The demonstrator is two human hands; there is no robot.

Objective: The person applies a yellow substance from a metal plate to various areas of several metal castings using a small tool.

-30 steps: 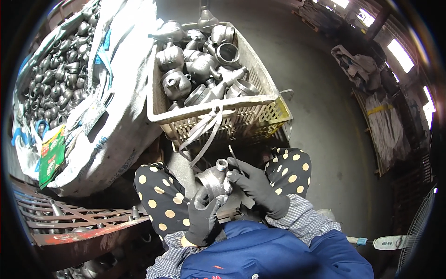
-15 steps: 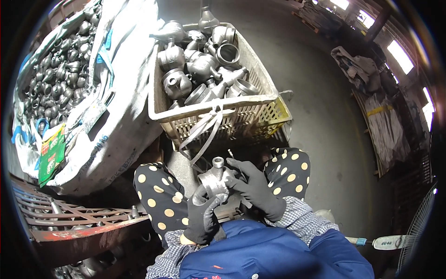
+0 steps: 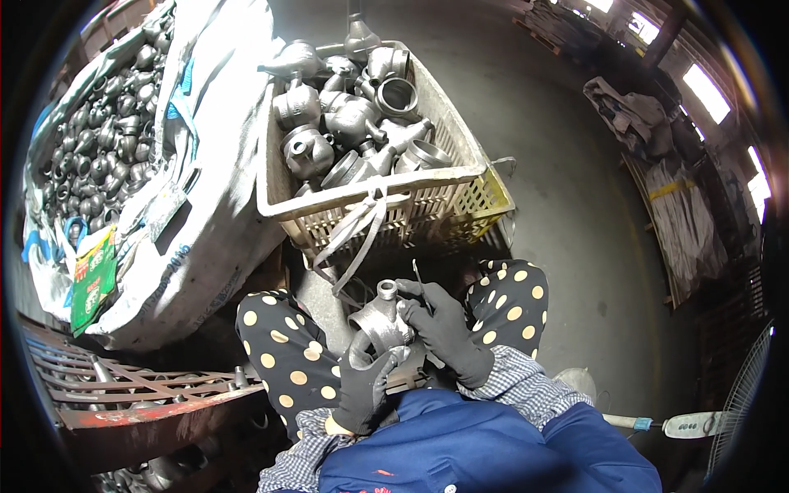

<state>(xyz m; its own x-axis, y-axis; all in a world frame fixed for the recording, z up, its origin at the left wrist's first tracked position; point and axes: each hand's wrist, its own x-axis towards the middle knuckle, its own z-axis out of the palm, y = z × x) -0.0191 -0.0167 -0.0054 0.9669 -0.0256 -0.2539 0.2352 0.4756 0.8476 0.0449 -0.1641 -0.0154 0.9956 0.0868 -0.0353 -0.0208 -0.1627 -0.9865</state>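
Note:
In front of my lap, a grey metal casting with a bulbous body and a short round neck rests in my left hand. The fingers of that dark-gloved hand wrap round its lower side, and the neck points up and away from me. My right hand, gloved too, is closed round a thin, dark, rod-like tool whose end sticks up past the fingers. Those fingers are right beside the casting's right side; whether they touch it I cannot tell. The tool's lower end is hidden.
Beyond my knees stands a plastic crate heaped with similar, larger castings. At left, a big white woven sack holds many small castings. A rusty metal rack stands lower left, a fan lower right.
My right hand has shifted slightly, and the thin tool now stands more upright and shows more. The casting has turned a little in my left hand. The view has moved slightly.

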